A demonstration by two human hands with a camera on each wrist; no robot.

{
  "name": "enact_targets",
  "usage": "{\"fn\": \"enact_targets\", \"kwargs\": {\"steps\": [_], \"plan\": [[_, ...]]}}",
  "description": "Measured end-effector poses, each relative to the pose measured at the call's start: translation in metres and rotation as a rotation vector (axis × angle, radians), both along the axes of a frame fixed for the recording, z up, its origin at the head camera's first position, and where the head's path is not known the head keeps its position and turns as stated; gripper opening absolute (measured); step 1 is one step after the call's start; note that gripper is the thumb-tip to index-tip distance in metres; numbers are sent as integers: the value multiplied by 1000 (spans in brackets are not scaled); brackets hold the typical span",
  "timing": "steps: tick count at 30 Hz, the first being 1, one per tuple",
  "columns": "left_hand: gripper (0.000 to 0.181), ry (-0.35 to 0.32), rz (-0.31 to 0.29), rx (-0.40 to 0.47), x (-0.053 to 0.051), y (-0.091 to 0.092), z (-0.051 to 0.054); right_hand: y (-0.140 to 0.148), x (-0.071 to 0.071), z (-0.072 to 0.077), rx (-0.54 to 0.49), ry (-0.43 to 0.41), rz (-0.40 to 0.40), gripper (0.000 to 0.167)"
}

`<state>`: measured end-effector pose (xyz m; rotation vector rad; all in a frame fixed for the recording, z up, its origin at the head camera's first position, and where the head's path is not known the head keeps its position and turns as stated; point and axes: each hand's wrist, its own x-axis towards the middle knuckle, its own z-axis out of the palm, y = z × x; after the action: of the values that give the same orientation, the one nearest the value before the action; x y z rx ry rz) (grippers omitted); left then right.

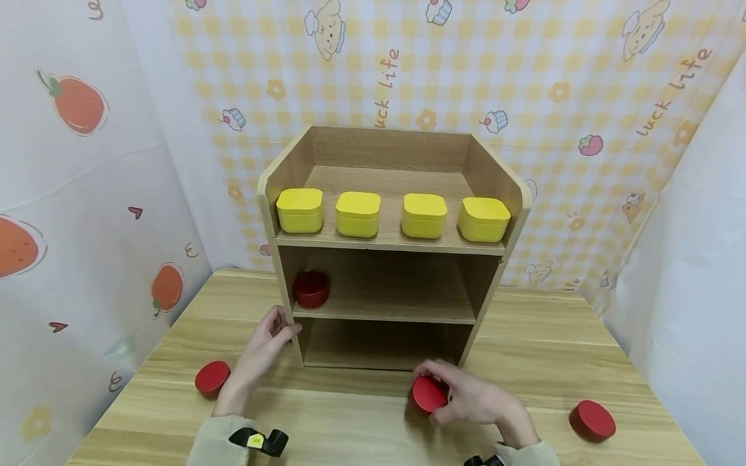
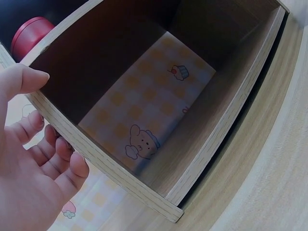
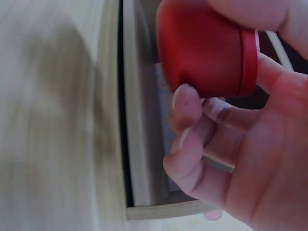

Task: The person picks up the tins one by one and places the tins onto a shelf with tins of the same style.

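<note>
A round red tin (image 1: 429,394) is gripped by my right hand (image 1: 474,400) just in front of the shelf's lower right corner. In the right wrist view the red tin (image 3: 204,48) sits between the thumb and fingers of my right hand (image 3: 260,144). My left hand (image 1: 265,349) holds the left side panel of the wooden shelf (image 1: 384,318); in the left wrist view the thumb of my left hand (image 2: 33,168) lies over the panel's front edge, fingers on its outer side. Another red tin (image 1: 311,289) stands at the left end of the middle shelf.
Several yellow boxes (image 1: 358,214) stand in a row on the top shelf. One red tin (image 1: 212,380) is on the table left of my left forearm, and another red tin (image 1: 592,421) is at the right. Patterned curtains (image 1: 233,77) surround the table's back and sides.
</note>
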<state>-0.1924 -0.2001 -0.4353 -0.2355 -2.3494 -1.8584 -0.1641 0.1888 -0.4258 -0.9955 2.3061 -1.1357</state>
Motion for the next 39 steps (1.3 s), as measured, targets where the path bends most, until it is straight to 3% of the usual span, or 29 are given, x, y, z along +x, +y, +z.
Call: {"fn": "enact_targets", "kwargs": {"steps": [9,16,27,34,39], "plan": [[19,5,-7,6,-1,0,-2,-11,10,19,-16,188,-10,58],[19,4,-7,2,-2,1,0,-28,9,34,-71,342,-34,61],[19,17,-21,10,-1,0,-2,-63,-6,74,-61,359,-101,57],[18,23,-10,30,1,-4,-1,-87,-24,97,-74,367,-130,55],[19,34,-38,33,-1,-2,-2,-97,-40,107,-42,393,-174,52]]}}
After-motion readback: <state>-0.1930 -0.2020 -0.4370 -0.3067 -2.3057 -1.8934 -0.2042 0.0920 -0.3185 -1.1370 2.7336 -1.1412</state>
